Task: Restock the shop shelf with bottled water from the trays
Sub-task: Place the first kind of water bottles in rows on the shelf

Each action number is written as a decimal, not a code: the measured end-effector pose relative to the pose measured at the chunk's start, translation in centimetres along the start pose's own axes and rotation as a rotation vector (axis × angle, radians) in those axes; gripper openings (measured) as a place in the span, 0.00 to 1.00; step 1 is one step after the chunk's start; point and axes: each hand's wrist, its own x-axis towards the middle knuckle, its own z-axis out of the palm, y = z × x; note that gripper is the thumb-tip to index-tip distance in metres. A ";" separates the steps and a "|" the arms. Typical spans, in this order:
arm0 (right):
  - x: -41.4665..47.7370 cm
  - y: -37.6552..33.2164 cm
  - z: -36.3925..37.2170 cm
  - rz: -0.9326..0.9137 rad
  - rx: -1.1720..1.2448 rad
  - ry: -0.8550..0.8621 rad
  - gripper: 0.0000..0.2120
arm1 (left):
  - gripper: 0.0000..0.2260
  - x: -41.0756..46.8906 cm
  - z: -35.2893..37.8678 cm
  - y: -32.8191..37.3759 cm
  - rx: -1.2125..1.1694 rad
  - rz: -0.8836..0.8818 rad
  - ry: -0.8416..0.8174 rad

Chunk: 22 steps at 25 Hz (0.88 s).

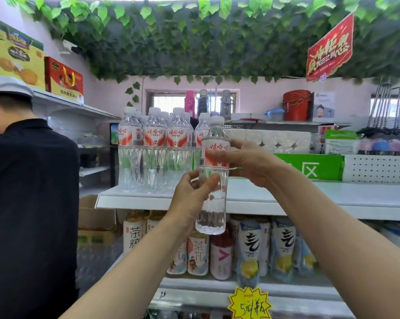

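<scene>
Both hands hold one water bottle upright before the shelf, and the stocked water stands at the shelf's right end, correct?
No: the head view shows the stocked water bottles at the left end of the shelf. The left hand and right hand hold a water bottle upright.

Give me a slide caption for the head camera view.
Left hand and right hand hold a water bottle at the shelf, beside the stocked bottles.
</scene>
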 end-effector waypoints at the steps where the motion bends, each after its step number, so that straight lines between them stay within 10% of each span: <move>1: 0.5 -0.5 -0.3 -0.005 0.005 0.017 0.23 | 0.38 0.2 -0.1 0.4 0.064 0.034 0.012; 7: 5.2 -2.1 -2.1 -0.066 0.079 0.151 0.20 | 0.35 2.3 -3.9 -1.8 0.443 0.183 0.536; 22: 11.4 2.8 0.5 -0.051 -0.035 0.182 0.24 | 0.43 6.0 -5.0 -6.3 0.706 0.218 0.735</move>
